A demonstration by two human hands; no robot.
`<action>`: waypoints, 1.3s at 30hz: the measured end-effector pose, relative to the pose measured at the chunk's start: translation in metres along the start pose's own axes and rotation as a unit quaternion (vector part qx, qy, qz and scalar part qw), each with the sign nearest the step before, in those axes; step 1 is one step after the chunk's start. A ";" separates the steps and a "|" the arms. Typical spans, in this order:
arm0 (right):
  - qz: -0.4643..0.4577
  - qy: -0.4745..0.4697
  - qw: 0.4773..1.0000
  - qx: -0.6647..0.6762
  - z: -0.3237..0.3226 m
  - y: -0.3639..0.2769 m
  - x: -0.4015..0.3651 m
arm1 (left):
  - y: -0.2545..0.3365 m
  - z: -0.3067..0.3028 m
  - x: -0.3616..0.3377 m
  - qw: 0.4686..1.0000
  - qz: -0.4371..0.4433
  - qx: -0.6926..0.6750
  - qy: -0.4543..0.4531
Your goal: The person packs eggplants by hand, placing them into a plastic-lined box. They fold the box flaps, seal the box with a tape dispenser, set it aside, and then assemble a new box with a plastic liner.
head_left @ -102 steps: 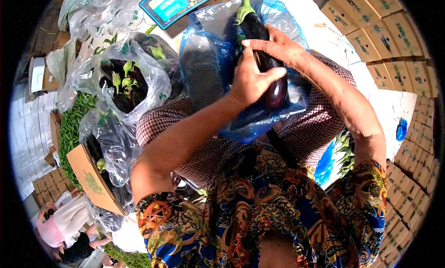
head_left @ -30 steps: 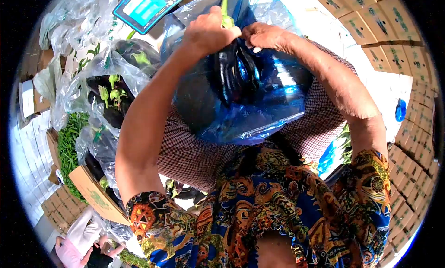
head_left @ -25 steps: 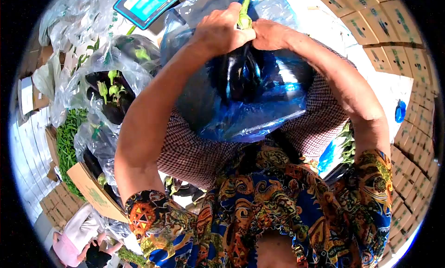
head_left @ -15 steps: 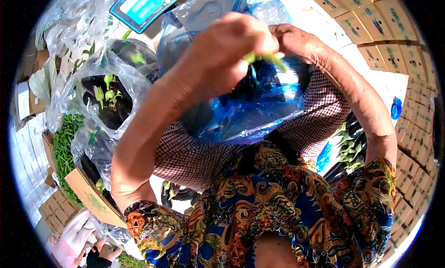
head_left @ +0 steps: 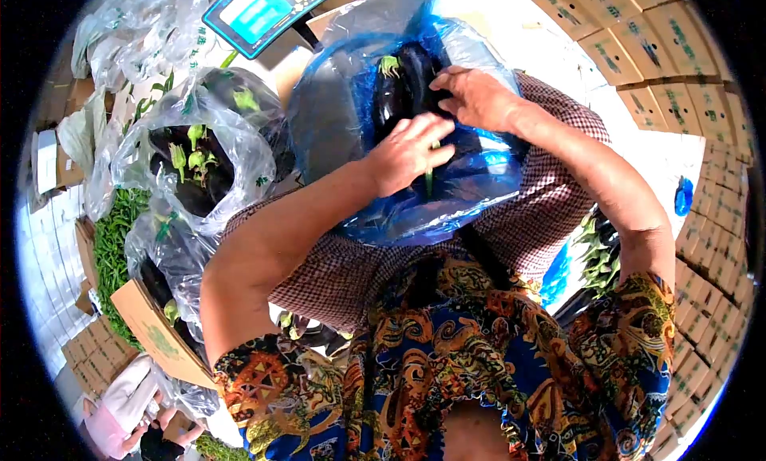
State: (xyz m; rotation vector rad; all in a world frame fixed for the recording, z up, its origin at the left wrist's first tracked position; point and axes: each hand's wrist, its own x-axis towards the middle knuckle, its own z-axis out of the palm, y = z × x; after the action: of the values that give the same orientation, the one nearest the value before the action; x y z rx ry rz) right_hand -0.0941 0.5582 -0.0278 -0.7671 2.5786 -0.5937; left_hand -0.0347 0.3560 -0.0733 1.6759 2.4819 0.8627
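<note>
A blue plastic bag [head_left: 331,102] lies open on the lap, with several dark eggplants [head_left: 388,98] inside. My left hand [head_left: 411,151] is at the bag's middle, its fingers curled round the stem end of an eggplant whose green stem [head_left: 430,183] points toward my body. My right hand [head_left: 481,100] rests just above and to the right, palm down, fingers apart, the fingertips against the dark eggplants. The two hands do not touch each other.
Clear bags of eggplants [head_left: 195,174] stand at the left, near green peppers [head_left: 120,238] and a cardboard flap [head_left: 159,333]. A scale display [head_left: 259,16] is at the top. Stacked cartons [head_left: 678,42] line the right. People [head_left: 120,409] are at the lower left.
Both hands have come down from above the bag into it and moved apart. More of the bag's opening and the eggplants inside now shows.
</note>
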 end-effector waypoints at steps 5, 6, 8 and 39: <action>-0.026 0.012 0.988 -0.150 0.009 -0.005 0.001 | 0.023 0.024 -0.011 0.844 -0.497 -0.184 0.078; -0.004 0.036 0.987 -0.159 0.004 -0.009 0.003 | 0.022 0.032 -0.019 0.812 -0.542 -0.216 0.007; 0.022 0.118 0.979 -0.165 -0.002 -0.008 0.009 | 0.014 0.052 -0.026 0.846 -0.464 -0.254 -0.067; 0.038 0.277 0.926 0.254 -0.042 0.059 0.097 | -0.017 0.098 -0.022 0.970 -0.085 0.057 -0.221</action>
State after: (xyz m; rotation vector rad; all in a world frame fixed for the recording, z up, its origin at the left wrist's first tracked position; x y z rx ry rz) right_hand -0.2146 0.5587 -0.0448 -0.3476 2.7017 -1.5625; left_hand -0.0090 0.3745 -0.1707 1.4577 2.3471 0.2901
